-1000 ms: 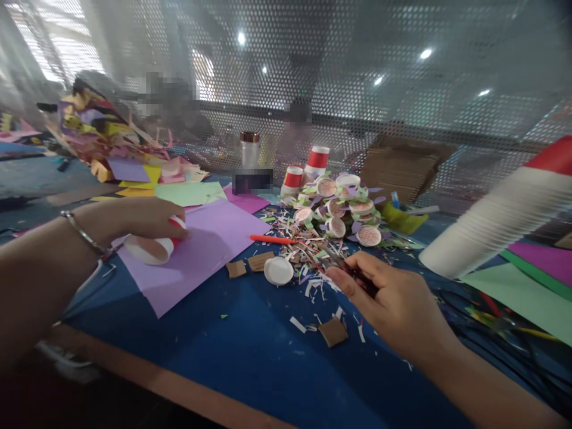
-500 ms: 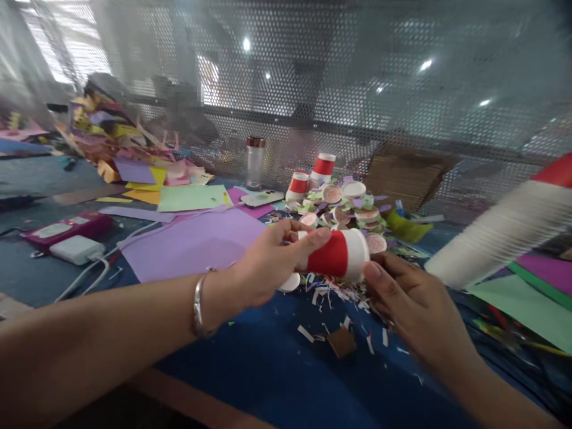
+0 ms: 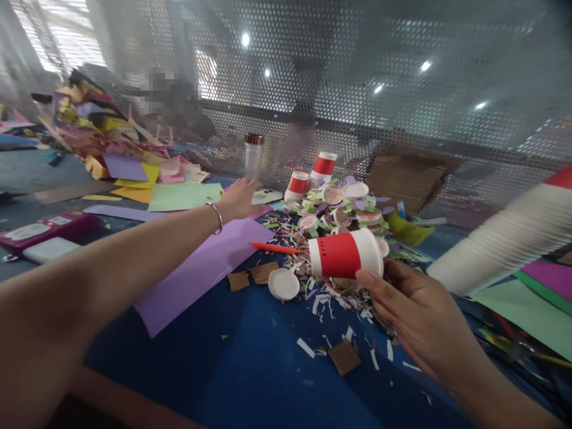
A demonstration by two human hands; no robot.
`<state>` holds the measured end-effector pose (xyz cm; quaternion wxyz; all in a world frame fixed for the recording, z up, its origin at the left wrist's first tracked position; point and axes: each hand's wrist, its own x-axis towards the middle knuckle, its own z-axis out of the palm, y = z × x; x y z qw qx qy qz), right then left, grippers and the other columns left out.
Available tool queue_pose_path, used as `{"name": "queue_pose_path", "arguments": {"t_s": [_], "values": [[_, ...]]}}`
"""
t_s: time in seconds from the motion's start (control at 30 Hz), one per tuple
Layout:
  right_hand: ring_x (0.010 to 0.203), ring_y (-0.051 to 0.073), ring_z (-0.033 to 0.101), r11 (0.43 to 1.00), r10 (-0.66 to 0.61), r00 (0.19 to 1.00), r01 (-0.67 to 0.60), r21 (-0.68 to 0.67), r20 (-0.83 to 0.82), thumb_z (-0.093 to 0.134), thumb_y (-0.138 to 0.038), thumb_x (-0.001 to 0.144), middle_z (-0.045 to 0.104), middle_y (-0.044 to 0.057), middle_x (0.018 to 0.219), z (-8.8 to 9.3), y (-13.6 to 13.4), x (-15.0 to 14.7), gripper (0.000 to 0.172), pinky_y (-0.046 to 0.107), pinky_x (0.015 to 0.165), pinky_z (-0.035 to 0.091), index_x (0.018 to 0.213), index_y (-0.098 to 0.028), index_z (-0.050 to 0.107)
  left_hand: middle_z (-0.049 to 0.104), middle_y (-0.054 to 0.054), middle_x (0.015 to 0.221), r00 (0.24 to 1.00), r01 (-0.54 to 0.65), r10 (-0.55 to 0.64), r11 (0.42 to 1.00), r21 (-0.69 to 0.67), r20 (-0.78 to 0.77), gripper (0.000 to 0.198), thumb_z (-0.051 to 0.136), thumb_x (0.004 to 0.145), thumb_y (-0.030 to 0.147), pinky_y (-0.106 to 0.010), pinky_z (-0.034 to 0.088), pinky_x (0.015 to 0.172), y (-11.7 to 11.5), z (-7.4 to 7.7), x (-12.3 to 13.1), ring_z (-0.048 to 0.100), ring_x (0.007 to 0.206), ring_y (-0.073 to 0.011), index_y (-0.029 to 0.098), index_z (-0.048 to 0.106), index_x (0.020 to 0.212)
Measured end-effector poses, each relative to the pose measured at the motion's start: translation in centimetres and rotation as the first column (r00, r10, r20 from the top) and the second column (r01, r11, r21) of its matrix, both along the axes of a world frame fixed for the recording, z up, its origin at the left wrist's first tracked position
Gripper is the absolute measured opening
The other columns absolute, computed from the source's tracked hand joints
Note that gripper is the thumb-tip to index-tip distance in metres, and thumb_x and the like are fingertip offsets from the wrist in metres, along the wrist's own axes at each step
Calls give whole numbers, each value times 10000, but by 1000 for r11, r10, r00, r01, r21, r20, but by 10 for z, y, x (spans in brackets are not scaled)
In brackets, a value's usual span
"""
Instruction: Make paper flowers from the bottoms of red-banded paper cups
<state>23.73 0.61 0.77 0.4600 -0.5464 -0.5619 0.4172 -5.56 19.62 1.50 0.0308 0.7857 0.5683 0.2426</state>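
A red and white paper cup [image 3: 342, 255] lies sideways in the air, pinched at its wider rim by my right hand [image 3: 404, 304]. My left hand [image 3: 241, 199] is stretched away from me with its fingers extended, just beside the phone [image 3: 267, 196] and in front of the clear bottle [image 3: 253, 156]; whether the fingertips touch the phone I cannot tell. Below the left forearm lies a purple paper sheet [image 3: 210, 262]. An orange pen-like stick [image 3: 276, 248] points at the cup's narrow end, and a round white disc [image 3: 283, 284] rests on the blue table nearby.
Cut cup bottoms and paper scraps form a pile [image 3: 339, 205], with two red and white cups [image 3: 297, 186] behind. At right leans a long stack of white cups [image 3: 500, 229]. Cardboard [image 3: 406, 179] stands against the perforated metal screen [image 3: 348, 89]. Coloured papers [image 3: 185, 196] spread left.
My left hand has let go of the cup and moved away to the phone. The cup stays in my right hand. The purple sheet has shifted toward me, and the white cable is out of sight.
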Motion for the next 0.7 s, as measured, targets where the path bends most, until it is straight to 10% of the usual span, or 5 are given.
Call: {"name": "queue_pose_path", "arguments": {"t_s": [0.23, 0.7], "values": [[463, 88, 329, 999, 22, 997, -24, 21, 80, 795, -493, 811, 471, -57, 566, -3, 1, 3, 355, 234, 392, 219, 990, -191, 741, 641, -120, 1285, 985, -75, 44, 979, -188, -166, 419, 638, 957, 443, -500, 524, 982, 43, -22, -36, 637, 1141, -275, 161, 616, 1265], [750, 228, 701, 994, 55, 986, -69, 87, 155, 783, -491, 825, 776, 72, 848, -3, 1, -1, 355, 285, 555, 525, 1022, -195, 765, 648, -71, 1270, 990, -52, 73, 984, -170, 120, 385, 657, 960, 379, -460, 574, 936, 47, 1, -53, 656, 1105, -285, 152, 623, 1268]]}}
